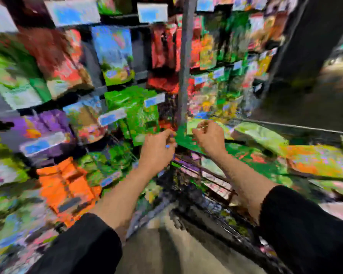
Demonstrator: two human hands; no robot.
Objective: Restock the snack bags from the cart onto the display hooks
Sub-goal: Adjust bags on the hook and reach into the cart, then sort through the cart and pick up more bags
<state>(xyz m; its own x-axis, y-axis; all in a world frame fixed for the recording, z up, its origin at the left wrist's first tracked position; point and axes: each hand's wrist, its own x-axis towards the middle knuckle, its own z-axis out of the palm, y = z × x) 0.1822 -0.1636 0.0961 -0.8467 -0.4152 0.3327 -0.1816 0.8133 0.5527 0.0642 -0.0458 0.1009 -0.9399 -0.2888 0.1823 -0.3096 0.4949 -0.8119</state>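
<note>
Both hands pinch the top corners of a flat green foil snack bag (183, 140), just right of the grey steel display upright (184, 76): left hand (156, 148), right hand (209, 135). It looks light, crinkly and slippery; the top edge seems the safest hold.

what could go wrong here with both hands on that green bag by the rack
1. The left hand and right hand seem to pinch only the top edge of the green bag, so it might slip or tear there.
2. The hooks are lost in blur and the green bags on the rack hang crowded, so the hole may miss its hook or knock a neighbour.
3. The cart sits close under the arms; a dropped bag could land among its stock.
</note>
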